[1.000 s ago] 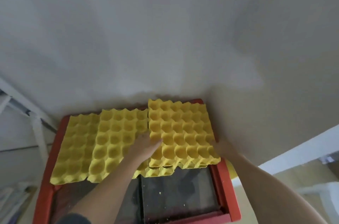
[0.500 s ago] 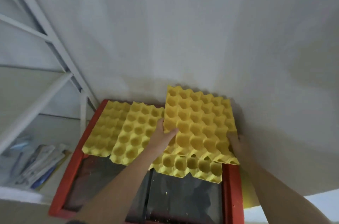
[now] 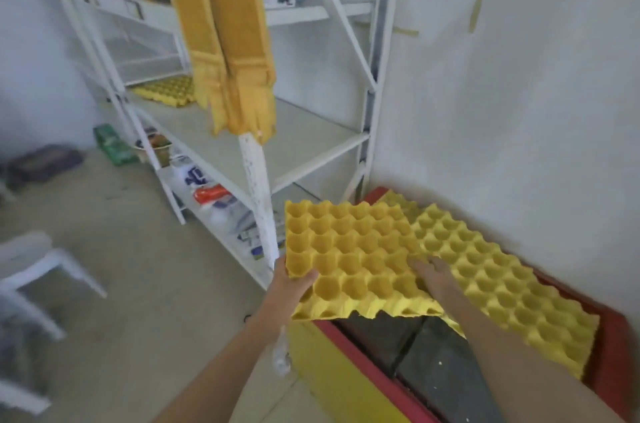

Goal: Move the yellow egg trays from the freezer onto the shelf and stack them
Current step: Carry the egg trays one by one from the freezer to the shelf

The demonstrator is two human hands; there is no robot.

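I hold one yellow egg tray (image 3: 353,256) level above the left end of the freezer (image 3: 349,384). My left hand (image 3: 289,284) grips its near left corner, and my right hand (image 3: 433,277) holds its right edge with the fingers on top. More yellow egg trays (image 3: 495,277) lie along the freezer's red-rimmed top against the wall. On the middle board of the white shelf (image 3: 298,138), far left, rests another yellow egg tray (image 3: 166,90).
A folded yellow umbrella (image 3: 228,52) on a white pole (image 3: 259,204) stands between me and the shelf. Bags and packets fill the lowest shelf board (image 3: 214,201). A white plastic stool (image 3: 38,267) stands on the concrete floor at left.
The top tray has come up off the pile in both hands and swung left, beyond the freezer's end. My view has turned left, bringing the shelf and umbrella into sight.
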